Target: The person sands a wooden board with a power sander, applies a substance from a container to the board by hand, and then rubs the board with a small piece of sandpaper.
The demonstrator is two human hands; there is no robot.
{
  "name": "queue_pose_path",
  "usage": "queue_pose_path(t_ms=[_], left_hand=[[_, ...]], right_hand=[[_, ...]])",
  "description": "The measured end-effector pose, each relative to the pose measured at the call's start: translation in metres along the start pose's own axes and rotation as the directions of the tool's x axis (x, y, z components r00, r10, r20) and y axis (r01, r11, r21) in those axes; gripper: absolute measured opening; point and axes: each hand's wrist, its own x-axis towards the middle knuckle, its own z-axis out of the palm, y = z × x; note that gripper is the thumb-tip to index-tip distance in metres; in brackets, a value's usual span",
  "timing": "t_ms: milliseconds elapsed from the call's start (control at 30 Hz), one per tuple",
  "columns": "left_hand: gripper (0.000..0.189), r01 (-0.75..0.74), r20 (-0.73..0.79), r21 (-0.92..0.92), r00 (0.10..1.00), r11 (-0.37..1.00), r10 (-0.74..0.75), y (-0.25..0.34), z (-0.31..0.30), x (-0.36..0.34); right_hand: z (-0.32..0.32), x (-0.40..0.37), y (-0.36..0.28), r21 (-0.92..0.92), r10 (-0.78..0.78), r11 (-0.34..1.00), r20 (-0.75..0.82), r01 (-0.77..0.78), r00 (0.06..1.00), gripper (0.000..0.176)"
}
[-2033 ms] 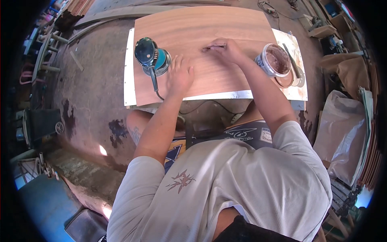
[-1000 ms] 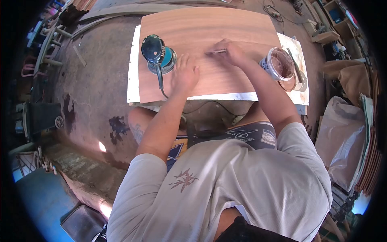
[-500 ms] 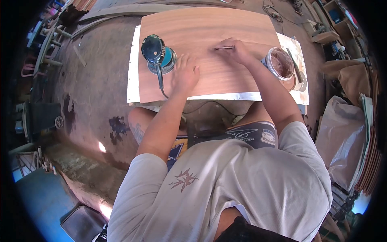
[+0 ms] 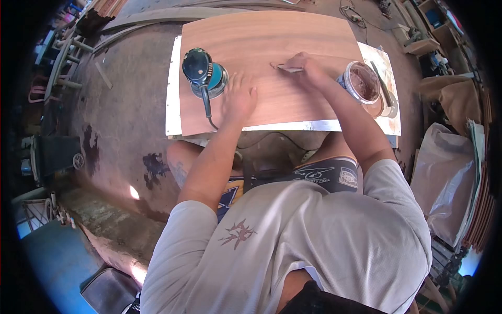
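A person (image 4: 298,235) is sitting on the near side of a wide wooden panel (image 4: 272,36), which is lying flat over a white board (image 4: 174,86). The board is showing beyond the panel's left, right and near edges. A sander (image 4: 197,65) is resting near the panel's left end, its cord (image 4: 207,107) running down toward the near edge. An open tub (image 4: 362,82) of brown paste is standing by the right edge, with a round lid (image 4: 374,109) lying just beside it and a long dark strip (image 4: 384,86) lying farther right. The left hand (image 4: 240,98) is pressing nothing into its palm; it is lying loose and spread on the panel, just beside the sander. The right hand (image 4: 307,70) is pinching a thin flat tool (image 4: 290,69) low over the middle of the panel, its tip pointing left toward a small brown smear (image 4: 273,65).
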Motion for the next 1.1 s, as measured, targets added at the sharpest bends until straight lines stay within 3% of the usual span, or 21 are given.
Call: queue_pose_path(t_ms=[133, 233, 433, 533, 600, 633, 700, 933, 1000, 1100], left_hand=[[0.044, -0.013, 0.006, 0.008, 1.0, 1.0, 0.013, -0.001, -0.001, -0.001], [0.044, -0.017, 0.002, 0.015, 1.0, 1.0, 0.017, 0.001, -0.002, -0.001], [0.043, -0.009, -0.011, 0.006, 1.0, 1.0, 0.009, 0.0, 0.0, -0.001], [0.042, -0.014, -0.018, -0.001, 1.0, 1.0, 0.014, 0.0, 0.001, -0.001], [0.042, -0.02, -0.021, 0.0, 1.0, 1.0, 0.02, -0.001, 0.001, -0.001], [0.042, -0.031, -0.024, 0.012, 0.999, 0.999, 0.032, -0.001, 0.0, 0.0], [0.042, -0.039, -0.021, 0.021, 0.999, 0.999, 0.039, 0.0, 0.0, -0.002], [0.042, -0.037, -0.035, -0.004, 0.999, 0.999, 0.037, 0.0, 0.0, -0.002], [0.042, -0.04, -0.04, -0.001, 0.998, 0.999, 0.04, 0.001, -0.001, 0.001], [0.042, -0.039, -0.029, 0.0, 0.999, 0.999, 0.039, 0.001, -0.001, 0.0]], right_hand=[[-0.008, 0.014, -0.018, 0.04, 0.039, 0.999, -0.092, -0.035, 0.995, 0.023], [-0.001, 0.025, -0.013, 0.094, -0.028, 0.995, -0.045, 0.032, 0.999, 0.026], [-0.005, 0.007, -0.015, -0.02, 0.051, 0.999, 0.099, -0.049, 0.994, 0.027], [-0.014, 0.008, -0.008, 0.122, 0.061, 0.99, 0.132, -0.078, 0.989, 0.028], [-0.018, 0.015, -0.002, 0.356, 0.143, 0.915, 0.153, -0.189, 0.978, 0.029], [-0.018, 0.015, -0.006, 0.356, 0.146, 0.914, 0.154, -0.193, 0.977, 0.029], [-0.016, 0.012, -0.019, 0.171, 0.114, 0.98, -0.065, -0.101, 0.991, 0.032], [-0.002, -0.017, -0.009, 0.059, 0.044, 0.997, -0.037, -0.042, 0.998, 0.035], [-0.01, -0.012, -0.006, 0.22, 0.168, 0.959, 0.068, -0.179, 0.983, 0.038], [-0.016, -0.001, 0.001, 0.092, 0.133, 0.987, -0.046, -0.128, 0.99, 0.044]])
